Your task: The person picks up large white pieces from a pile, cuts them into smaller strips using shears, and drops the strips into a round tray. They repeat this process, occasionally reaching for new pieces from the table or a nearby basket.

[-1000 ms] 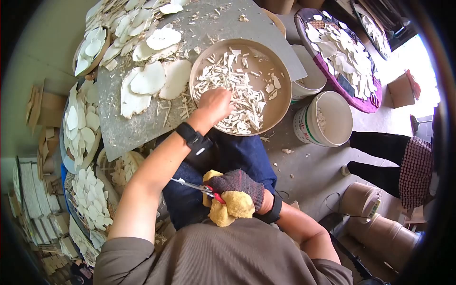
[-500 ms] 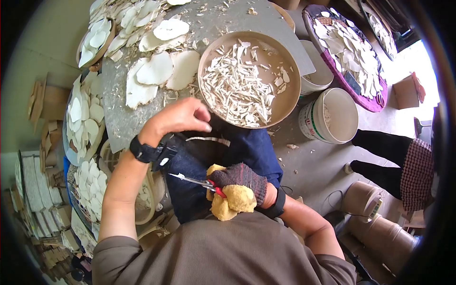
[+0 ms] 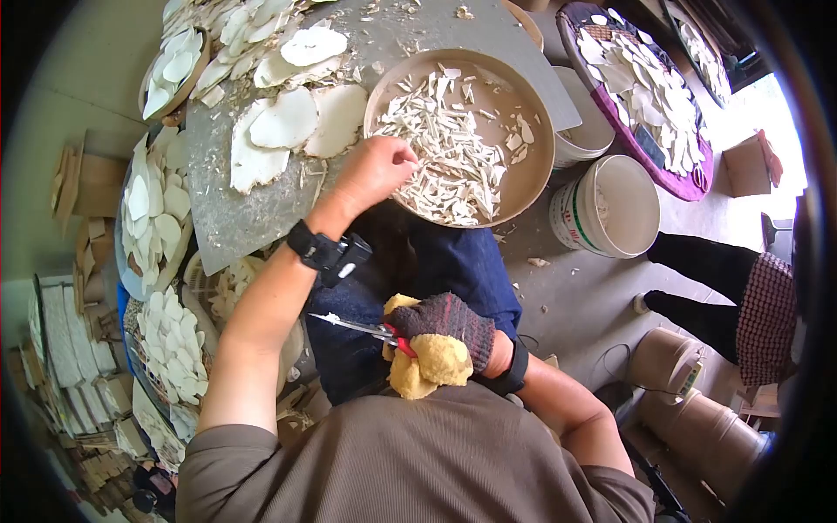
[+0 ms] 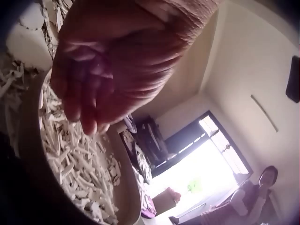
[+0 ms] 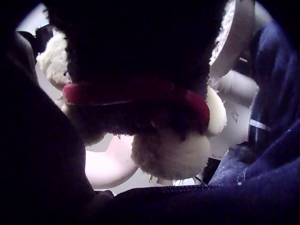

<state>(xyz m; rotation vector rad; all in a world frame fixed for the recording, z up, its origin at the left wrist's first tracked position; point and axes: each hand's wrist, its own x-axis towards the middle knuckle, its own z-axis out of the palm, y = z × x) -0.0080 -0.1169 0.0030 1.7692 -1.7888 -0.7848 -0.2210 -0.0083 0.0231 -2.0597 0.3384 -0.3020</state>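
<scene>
My bare left hand (image 3: 373, 170) is over the near-left rim of a round tray (image 3: 542, 174) filled with pale cut strips (image 3: 445, 157). In the left wrist view, the fingers (image 4: 86, 105) hang loosely bent above the strips, with nothing visible between them; the thumb is mostly hidden. Down at my lap, my right hand (image 3: 449, 327), in a dark knitted glove, grips scissors (image 3: 357, 326) with red handles. Their blades point left, with a white bit at the tip. Yellow sponge pads (image 3: 440, 359) surround the handles. The right wrist view shows the red handle (image 5: 136, 92) across the dark glove.
Large pale flat slices (image 3: 283, 119) lie on the grey table (image 3: 209, 218), left of the tray. White buckets (image 3: 641, 196) stand on the floor to the right. Beyond them is a purple-edged tray (image 3: 602, 131) of slices. Another person's legs (image 3: 697, 301) show at right.
My left hand drew back from the tray over my lap, where a pale strip showed below it, then returned to the tray's rim. That strip is out of sight. The right hand kept its grip.
</scene>
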